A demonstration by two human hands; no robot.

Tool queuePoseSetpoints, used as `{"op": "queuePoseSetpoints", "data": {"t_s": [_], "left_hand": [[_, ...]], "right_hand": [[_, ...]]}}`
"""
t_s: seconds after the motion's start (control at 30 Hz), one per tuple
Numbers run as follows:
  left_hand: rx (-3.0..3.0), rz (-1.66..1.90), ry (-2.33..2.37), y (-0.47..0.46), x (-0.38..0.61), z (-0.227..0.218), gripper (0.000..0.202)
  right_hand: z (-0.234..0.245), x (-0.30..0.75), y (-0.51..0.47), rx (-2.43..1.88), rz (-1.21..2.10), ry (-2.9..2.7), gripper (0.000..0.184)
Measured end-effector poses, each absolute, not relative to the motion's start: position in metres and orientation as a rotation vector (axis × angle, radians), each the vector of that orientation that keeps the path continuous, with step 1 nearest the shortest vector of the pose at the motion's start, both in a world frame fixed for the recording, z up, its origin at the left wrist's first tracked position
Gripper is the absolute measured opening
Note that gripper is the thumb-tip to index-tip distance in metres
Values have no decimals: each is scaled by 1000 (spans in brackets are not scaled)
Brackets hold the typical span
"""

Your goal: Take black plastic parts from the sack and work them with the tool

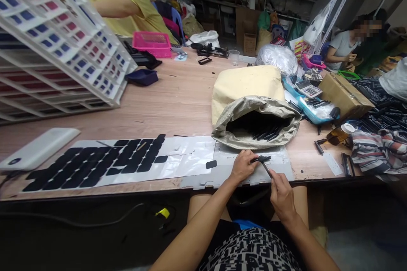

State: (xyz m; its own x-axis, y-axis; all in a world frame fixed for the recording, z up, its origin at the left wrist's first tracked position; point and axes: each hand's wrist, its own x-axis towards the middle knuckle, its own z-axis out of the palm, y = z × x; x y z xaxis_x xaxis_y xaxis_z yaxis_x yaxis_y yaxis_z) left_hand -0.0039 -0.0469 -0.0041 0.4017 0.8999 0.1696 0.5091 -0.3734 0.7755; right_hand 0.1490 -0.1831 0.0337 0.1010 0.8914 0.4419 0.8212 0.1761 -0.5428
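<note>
My right hand (282,197) is closed round the handle of a small hammer (266,167), its dark head low over the work at the table's front edge. My left hand (244,166) pinches a small black bar-shaped piece (268,158) against a grey board (229,173). The hammer head overlaps the piece; whether they touch I cannot tell. Just beyond both hands lies a cream sack (246,80), its mouth facing me, with several slim black pieces (270,132) inside. A single black rounded pad (211,164) lies to the left of my left hand.
Rows of black pads (92,165) cover a white sheet (184,159). At left are a white power bank (40,148) and a tilted white crate (73,46). A cardboard box (345,95), blue tray (318,112) and brown bottle (338,135) stand right. Two people sit beyond.
</note>
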Motion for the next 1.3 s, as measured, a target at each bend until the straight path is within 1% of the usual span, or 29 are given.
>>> {"op": "queuePoseSetpoints", "data": {"t_s": [0.17,0.4,0.5,0.6,0.7,0.83,0.93,1.03,1.1,1.2,1.3], "left_hand": [[2020,813,1204,-47,-3,-7,18],[2018,799,1224,-47,-3,-7,18],[2020,794,1234,-47,-4,-9,19],[2020,785,1231,-48,-4,-10,18],[2028,769,1214,-46,-5,-7,17],[2004,810,1121,-52,-12,5,18],[1965,810,948,-82,-23,7,23],[2055,629,756,-129,-36,-9,26],[2098,477,739,-156,-43,-29,28],[2019,279,1041,-172,-45,-58,32],[1870,-59,1439,-163,-39,-76,33]], "right_hand": [[33,157,-183,-1618,57,-1686,40],[37,174,-181,-1679,83,-1607,36],[41,204,-170,-1805,-47,-1492,38],[40,243,-148,-2120,-238,-1340,40],[33,271,-125,-2369,-319,-1302,40],[21,278,-105,-2493,-499,-1359,37],[17,274,-104,-2504,-579,-1405,36],[17,272,-105,-2521,-570,-1430,34],[17,272,-106,-2535,-566,-1424,34],[16,272,-106,-2541,-569,-1425,33],[15,273,-106,-2536,-569,-1441,33]]}}
